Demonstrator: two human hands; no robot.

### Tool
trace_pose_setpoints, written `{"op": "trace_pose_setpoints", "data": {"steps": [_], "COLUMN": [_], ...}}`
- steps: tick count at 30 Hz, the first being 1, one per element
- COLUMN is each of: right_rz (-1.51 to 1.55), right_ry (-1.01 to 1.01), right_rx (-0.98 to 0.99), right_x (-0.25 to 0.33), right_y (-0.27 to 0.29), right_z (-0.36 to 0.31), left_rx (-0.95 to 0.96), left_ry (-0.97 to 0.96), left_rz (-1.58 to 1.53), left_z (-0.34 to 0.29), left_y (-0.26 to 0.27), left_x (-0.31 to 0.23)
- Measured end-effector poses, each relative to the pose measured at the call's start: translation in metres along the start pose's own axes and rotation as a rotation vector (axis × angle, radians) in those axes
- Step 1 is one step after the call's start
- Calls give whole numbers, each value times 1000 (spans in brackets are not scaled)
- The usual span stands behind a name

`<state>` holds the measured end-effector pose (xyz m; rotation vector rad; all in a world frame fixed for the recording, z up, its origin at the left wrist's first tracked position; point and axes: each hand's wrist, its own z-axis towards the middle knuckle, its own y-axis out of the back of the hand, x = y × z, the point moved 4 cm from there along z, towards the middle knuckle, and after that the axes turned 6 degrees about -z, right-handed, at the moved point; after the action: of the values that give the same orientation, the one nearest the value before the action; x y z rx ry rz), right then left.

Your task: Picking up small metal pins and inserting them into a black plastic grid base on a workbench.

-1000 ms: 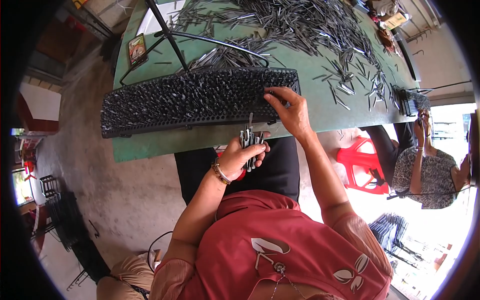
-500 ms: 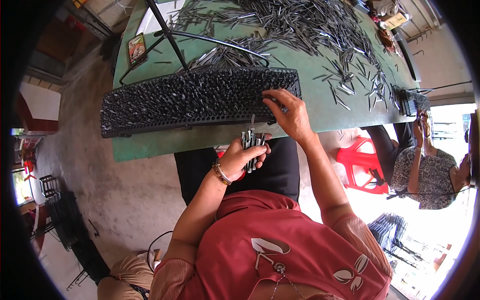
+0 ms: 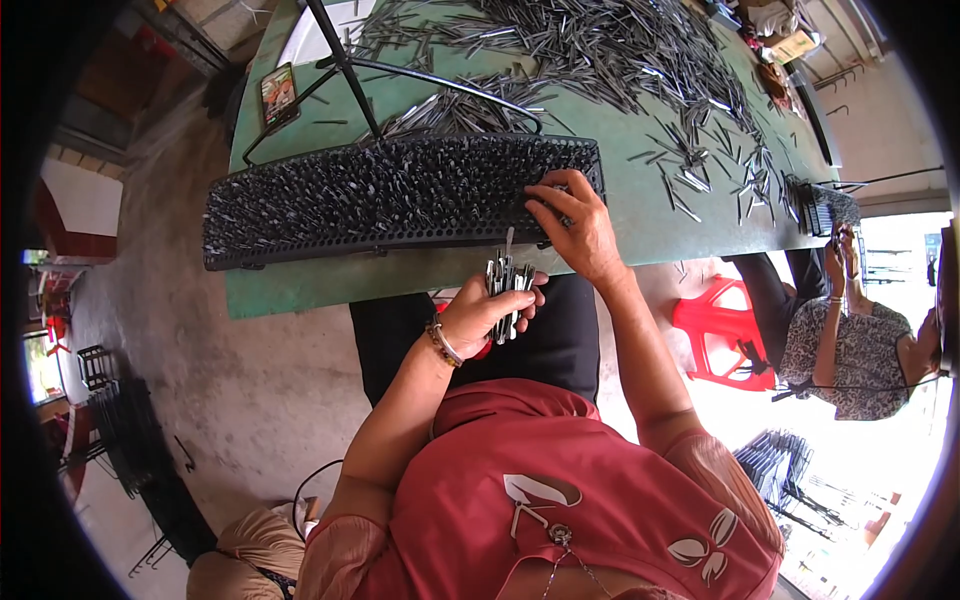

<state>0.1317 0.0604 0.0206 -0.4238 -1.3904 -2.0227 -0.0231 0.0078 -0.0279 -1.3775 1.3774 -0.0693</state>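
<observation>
Holding: left hand (image 3: 487,312) is closed around a small bundle of metal pins (image 3: 506,280), just below the near edge of the black perforated rack (image 3: 390,195), over the lap
Placing: right hand (image 3: 575,222) rests on the rack's right end, fingers curled down onto its top; whether they pinch a single pin there I cannot tell
Bundle: thin, grey, shiny pieces standing upright in the fist, one poking higher than the others toward the rack
Handling: each pin looks light, stiff and smooth, so likely slippery; as a bundle they could fan out or slide through a loose fist
Where to grip: judged best around the middle of the bundle with the whole hand, and single pins by the upper end between thumb and fingertip
Rack: long, dark, full of pins set in its holes, lying along the near side of the green table (image 3: 640,215)
Loose stock: heap of metal pins (image 3: 600,50) spread beyond the rack, toward the table's far side
Beside the rack: red plastic stool (image 3: 725,335) to its lower right, another person (image 3: 850,340) further right
</observation>
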Motion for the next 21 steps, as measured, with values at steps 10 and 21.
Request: {"op": "trace_pose_setpoints", "data": {"steps": [10, 21], "right_rz": [375, 523], "right_ry": [-234, -415], "right_rx": [183, 54], "right_x": [5, 7], "right_y": [9, 4], "right_z": [-6, 1], "left_rx": [30, 49], "left_ry": [-39, 29], "left_rz": [43, -78], "left_z": [-2, 0], "left_y": [-5, 1], "left_x": [-5, 5]}}
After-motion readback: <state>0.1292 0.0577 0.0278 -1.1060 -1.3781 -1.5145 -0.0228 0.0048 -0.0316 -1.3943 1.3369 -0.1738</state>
